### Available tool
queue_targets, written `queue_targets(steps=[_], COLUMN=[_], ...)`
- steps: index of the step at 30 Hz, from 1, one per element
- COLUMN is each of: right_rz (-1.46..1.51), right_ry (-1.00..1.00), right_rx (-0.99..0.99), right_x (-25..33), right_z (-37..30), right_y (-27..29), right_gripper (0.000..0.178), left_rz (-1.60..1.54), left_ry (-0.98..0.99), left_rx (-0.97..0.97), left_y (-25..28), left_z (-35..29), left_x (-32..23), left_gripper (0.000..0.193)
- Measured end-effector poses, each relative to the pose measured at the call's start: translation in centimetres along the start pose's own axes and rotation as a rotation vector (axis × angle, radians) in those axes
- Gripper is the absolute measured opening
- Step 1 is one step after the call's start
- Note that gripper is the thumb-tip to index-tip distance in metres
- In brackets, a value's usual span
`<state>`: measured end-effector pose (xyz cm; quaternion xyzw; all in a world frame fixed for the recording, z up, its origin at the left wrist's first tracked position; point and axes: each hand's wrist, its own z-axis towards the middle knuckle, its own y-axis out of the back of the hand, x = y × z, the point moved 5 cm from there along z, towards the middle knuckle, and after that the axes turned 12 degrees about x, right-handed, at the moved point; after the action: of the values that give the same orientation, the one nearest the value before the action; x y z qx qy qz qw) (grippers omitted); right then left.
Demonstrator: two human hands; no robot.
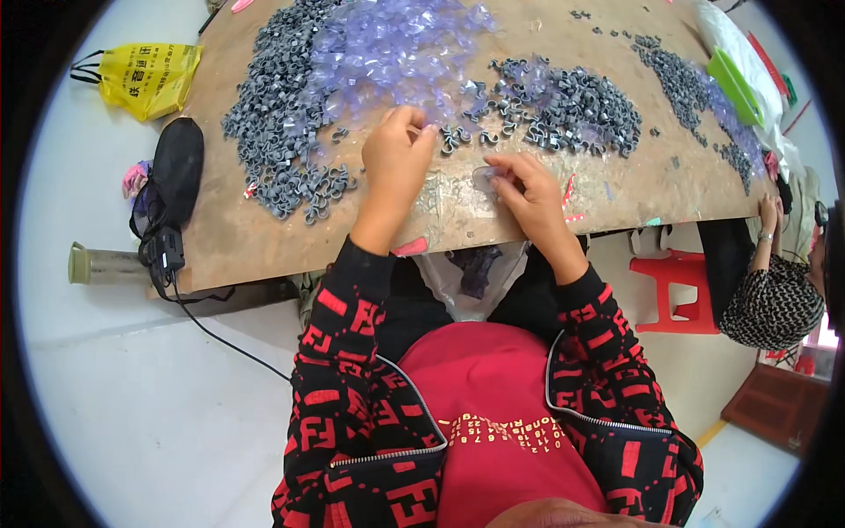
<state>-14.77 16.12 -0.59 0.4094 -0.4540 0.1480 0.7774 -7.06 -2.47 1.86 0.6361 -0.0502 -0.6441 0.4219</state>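
Note:
My right hand (530, 192) is just above the near part of the table, pinching a small clear suction cup (482, 179) between thumb and fingertips. To its left, my left hand (398, 148) is raised at the near edge of the piles, its fingers curled together; what they hold, if anything, I cannot make out. Beyond that hand spreads a heap of clear, purplish suction cups (378, 53). Grey curved plastic clips (273, 132) are piled to the left of it. Another pile of grey clips (581, 110), mixed with some clear cups, lies beyond my right hand.
The brown table (238, 251) ends close to my body, with a plastic bag (475, 277) at my lap. More clips (673, 79) and a green scoop-like piece (735, 86) lie far right. A co-worker (775, 282) sits there by a red stool (678, 290). A yellow bag (150, 81) hangs left.

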Motion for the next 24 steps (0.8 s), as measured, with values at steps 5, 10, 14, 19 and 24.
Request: queue_targets(steps=[5, 10, 14, 19, 24], right_rz=[-0.216, 0.055, -0.022, -0.314, -0.421], right_ry=[0.054, -0.036, -0.013, 0.098, 0.174], right_rx=[0.108, 0.098, 0.041, 0.05, 0.103], right_x=[-0.3, 0.1, -0.8, -0.6, -0.6], right_z=[0.2, 1.0, 3.4, 5.1, 5.6], right_y=[-0.3, 0.6, 2.2, 1.1, 0.7], right_gripper=[0.028, 0.026, 0.025, 0.018, 0.023], left_rz=[-0.996, -1.374, -1.472, -1.58, -1.707], left_ry=[0.13, 0.168, 0.193, 0.22, 0.229], left_rx=[0.252, 0.257, 0.274, 0.287, 0.321], left_y=[-1.0, -1.3, -1.6, -2.2, -2.5], left_z=[-2.8, -5.5, -6.6, -7.2, -7.2], left_x=[-1.6, -1.5, -1.5, -0.6, -0.8], left_gripper=[0.004, 0.005, 0.006, 0.01, 0.013])
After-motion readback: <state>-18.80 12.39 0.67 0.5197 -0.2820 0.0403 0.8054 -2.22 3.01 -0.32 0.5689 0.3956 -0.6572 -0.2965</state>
